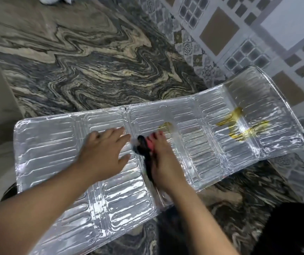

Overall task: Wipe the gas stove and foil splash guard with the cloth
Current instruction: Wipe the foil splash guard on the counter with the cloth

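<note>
Foil splash guard point(211, 144) lies unfolded flat on the marble counter point(92, 61), its right end near the tiled wall point(257, 34). My left hand point(103, 150) presses on it, fingers spread open. My right hand point(162, 159) grips the dark and pink cloth point(144, 146) near the middle. Yellow stains point(239, 124) sit further right.

Stained foil splash guard point(211, 129) flat, cloth point(144, 146) atop

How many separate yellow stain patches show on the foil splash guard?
2. A small one lies just beyond the right hand and cloth; a larger one is on the far right panels. The hands may hide more.
</note>
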